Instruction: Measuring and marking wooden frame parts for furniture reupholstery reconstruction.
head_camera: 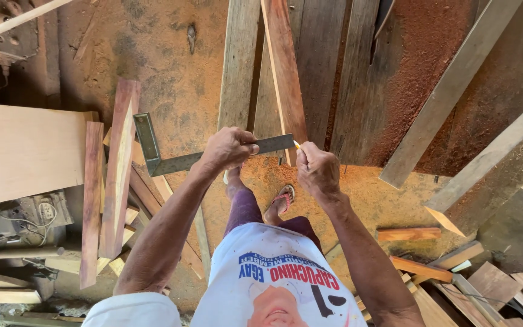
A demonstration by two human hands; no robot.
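Your left hand (228,147) is closing its fingers over the blade of a metal try square (180,154), pressing it flat across a narrow reddish board (284,69). The square's thicker stock is pointing away to your left and up, forming an L, while the blade is running rightward under your palm and ending just short of your other hand. Your right hand (317,171) is curling into a loose fist, pinching a yellow pencil (296,145) between thumb and fingers; only the pencil's tip is showing, touching the board right beside the end of the blade.

The reddish board is lying lengthwise away from you, resting on grey weathered planks (240,60) that are serving as a bench top. To the right of these, a drift of red-brown sawdust (422,54) is covering the surface, with a pale batten (449,91) lying diagonally over it.

Below your hands, your foot in a pink-strapped sandal (282,200) is standing on a sawdust-covered floor (171,72). On your left, reddish offcuts (119,169) are leaning against a wide pale plank (22,151). On your right, short orange-brown offcuts (408,234) are lying scattered on the floor.
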